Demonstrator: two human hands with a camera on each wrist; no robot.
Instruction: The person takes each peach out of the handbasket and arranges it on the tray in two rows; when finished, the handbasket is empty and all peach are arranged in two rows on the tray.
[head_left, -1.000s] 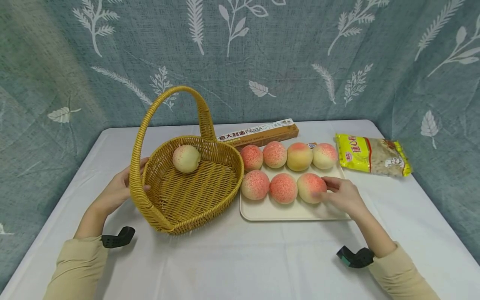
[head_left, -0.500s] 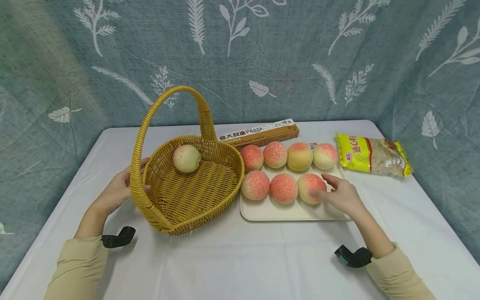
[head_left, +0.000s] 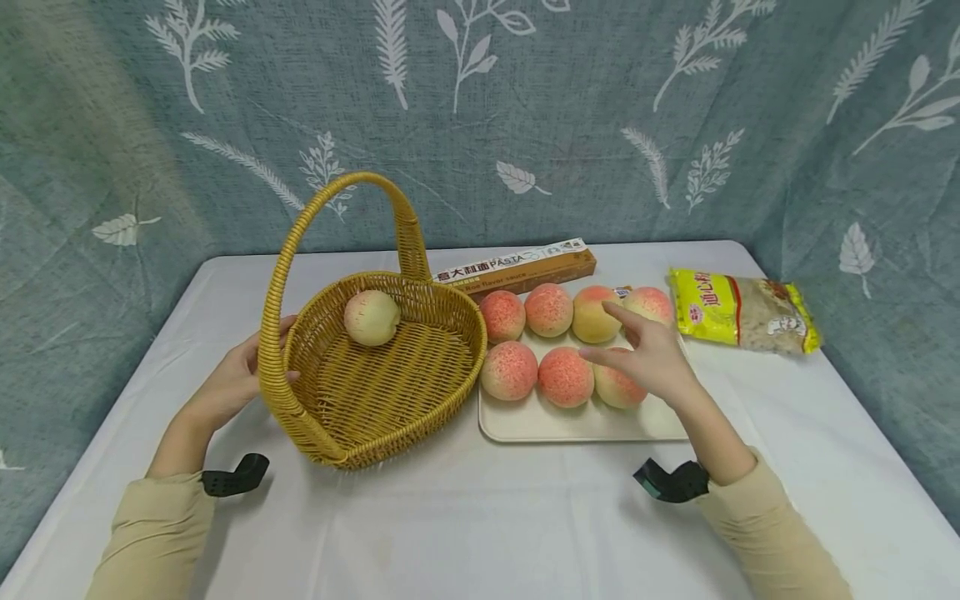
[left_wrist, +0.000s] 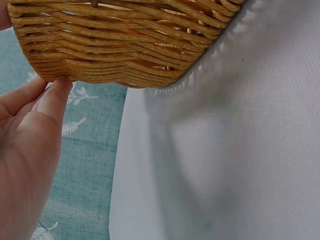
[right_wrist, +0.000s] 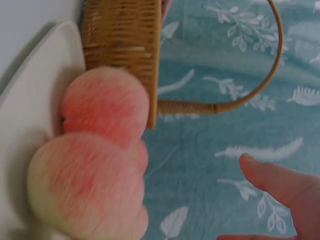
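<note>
My left hand [head_left: 228, 379] grips the left side of a woven wicker basket [head_left: 390, 383], thumb and a finger at its rim in the left wrist view. A pale peach [head_left: 371, 317] lies in the basket against the back-left wall. To the right, several peaches [head_left: 567, 377] sit in two rows on a cream tray [head_left: 525, 427]. Above the tray's right half is my right hand [head_left: 648, 350], holding nothing, its thumb and fingers spread apart. It partly covers the front-right peach [head_left: 618, 388] in the head view. The right wrist view shows the hand apart from the peaches.
Behind the tray lies a long pasta box [head_left: 517, 271]. A yellow bag of dry food [head_left: 742, 310] rests at the back right. The basket's tall handle [head_left: 408, 237] arches over it. A patterned curtain [head_left: 480, 125] hangs behind the white-covered table [head_left: 480, 533].
My right hand has lifted off the front-right peach and moved left and up over the tray, fingers spread. The peach stays in place. My left hand and the basket have not moved.
</note>
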